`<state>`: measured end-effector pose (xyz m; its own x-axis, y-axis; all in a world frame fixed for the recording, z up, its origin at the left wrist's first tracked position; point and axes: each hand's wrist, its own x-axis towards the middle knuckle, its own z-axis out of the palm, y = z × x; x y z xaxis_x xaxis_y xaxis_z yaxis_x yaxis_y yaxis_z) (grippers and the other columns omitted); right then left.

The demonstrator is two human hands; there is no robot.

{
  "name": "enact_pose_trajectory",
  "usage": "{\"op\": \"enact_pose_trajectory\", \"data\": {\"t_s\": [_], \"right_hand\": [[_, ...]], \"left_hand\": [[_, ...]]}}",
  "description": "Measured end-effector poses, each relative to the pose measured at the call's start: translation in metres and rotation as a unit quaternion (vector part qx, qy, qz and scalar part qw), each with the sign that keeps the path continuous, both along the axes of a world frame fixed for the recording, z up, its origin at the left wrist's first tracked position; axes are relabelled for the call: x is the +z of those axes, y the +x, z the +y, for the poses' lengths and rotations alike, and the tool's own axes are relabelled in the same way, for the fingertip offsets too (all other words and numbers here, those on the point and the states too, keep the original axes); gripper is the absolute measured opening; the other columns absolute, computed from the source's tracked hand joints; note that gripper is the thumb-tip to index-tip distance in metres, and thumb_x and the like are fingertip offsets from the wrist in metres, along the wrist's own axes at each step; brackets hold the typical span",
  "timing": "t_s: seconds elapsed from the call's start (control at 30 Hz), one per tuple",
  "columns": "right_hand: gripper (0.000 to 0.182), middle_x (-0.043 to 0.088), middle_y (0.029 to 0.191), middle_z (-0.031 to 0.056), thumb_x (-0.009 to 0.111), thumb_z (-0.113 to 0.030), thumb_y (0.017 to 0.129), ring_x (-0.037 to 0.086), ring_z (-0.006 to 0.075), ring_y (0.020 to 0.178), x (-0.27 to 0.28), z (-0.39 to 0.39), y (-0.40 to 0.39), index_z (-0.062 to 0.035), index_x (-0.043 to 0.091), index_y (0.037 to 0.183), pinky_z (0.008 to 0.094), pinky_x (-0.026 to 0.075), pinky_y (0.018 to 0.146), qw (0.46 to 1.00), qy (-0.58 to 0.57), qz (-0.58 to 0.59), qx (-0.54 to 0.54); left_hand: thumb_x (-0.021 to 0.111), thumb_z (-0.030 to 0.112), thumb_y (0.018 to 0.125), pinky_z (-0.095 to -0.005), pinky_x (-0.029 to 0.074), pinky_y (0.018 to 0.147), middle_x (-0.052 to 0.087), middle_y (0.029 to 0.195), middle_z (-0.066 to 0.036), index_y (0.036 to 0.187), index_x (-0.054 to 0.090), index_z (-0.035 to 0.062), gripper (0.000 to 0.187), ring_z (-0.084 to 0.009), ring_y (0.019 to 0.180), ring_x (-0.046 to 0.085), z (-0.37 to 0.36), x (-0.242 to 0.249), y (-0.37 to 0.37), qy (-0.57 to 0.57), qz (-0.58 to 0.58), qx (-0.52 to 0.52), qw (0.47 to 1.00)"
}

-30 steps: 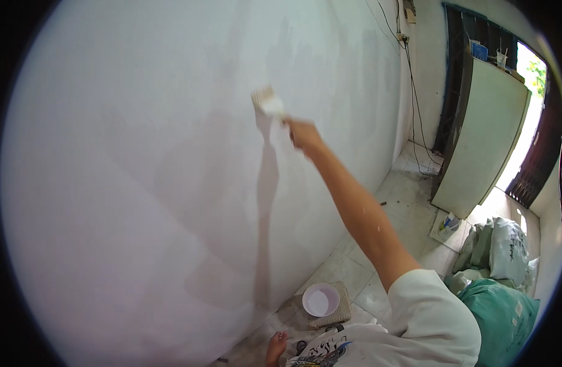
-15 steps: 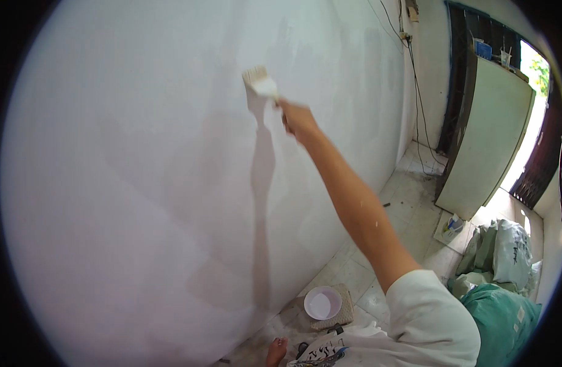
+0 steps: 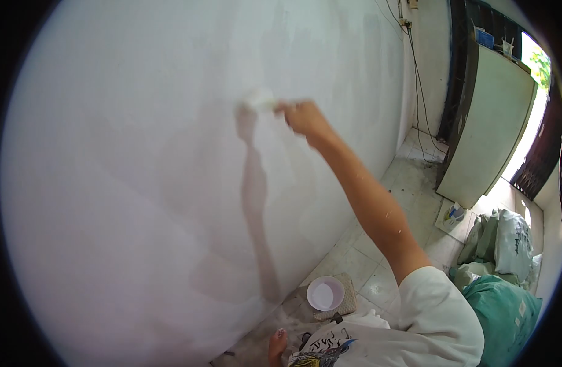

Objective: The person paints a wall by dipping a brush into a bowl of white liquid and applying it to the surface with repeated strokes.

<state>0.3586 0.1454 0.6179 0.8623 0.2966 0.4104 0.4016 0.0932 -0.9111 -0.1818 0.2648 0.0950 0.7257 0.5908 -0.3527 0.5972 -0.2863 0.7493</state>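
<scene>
My right hand (image 3: pixel 301 116) is closed round the handle of a wide paint brush (image 3: pixel 259 101), with the arm stretched out to the upper middle of the view. Motion blurs the brush head, which is at the white wall (image 3: pixel 140 183); whether its bristles touch the surface I cannot tell. A long shadow of the arm and brush falls on the wall below. On the floor near the wall's foot, a white bowl (image 3: pixel 325 293) with pale liquid stands on a beige textured block (image 3: pixel 348 300). My left hand is out of view.
A bare foot (image 3: pixel 278 345) shows at the bottom. At the right are a pale green cabinet (image 3: pixel 495 122), grey-white sacks (image 3: pixel 513 244) and a green sack (image 3: pixel 504 315). Dark cables (image 3: pixel 417 85) hang in the far corner, beside a dark doorway. Pale tiles (image 3: pixel 354 263) cover the floor.
The brush has moved down and slightly left, and its head now points more to the left. The arm's shadow has shifted with it. The camera view has shifted slightly.
</scene>
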Motion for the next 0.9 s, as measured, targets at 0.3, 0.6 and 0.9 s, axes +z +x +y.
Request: {"op": "enact_pose_trajectory", "data": {"t_s": [0.3,0.6,0.9], "right_hand": [[0.039,0.045,0.052,-0.0016,0.052,-0.037,0.097,0.037,0.0064,0.043,-0.171,0.06,-0.059,-0.0033,0.064,0.082,0.0267,0.028,0.041,0.978,0.094,0.183,0.041],[0.034,0.054,0.057,0.0059,0.063,-0.032,0.087,0.043,0.013,0.045,-0.166,0.018,-0.004,-0.0014,0.067,0.073,0.0321,0.032,0.04,0.961,-0.195,0.177,0.086],[0.042,0.054,0.061,0.0037,0.05,-0.039,0.097,0.049,0.0136,0.056,-0.151,0.054,-0.026,-0.0028,0.064,0.08,0.0307,0.04,0.054,1.0,-0.01,-0.012,0.001]], "left_hand": [[0.054,0.032,0.094,-0.0366,0.049,0.086,0.068,0.103,-0.02,0.115,0.059,-0.0042,0.042,-0.0292,0.1,0.066,0.002,0.012,0.003,-0.065,0.02,0.023,0.997],[0.053,0.029,0.095,-0.0359,0.049,0.087,0.068,0.106,-0.02,0.114,0.06,-0.0038,0.039,-0.028,0.099,0.066,0.006,0.027,0.011,-0.033,-0.028,-0.007,0.999],[0.054,0.03,0.096,-0.0343,0.049,0.084,0.069,0.101,-0.016,0.11,0.061,-0.0043,0.037,-0.0249,0.095,0.066,-0.015,0.031,0.032,-0.027,-0.048,-0.036,0.998]]}}
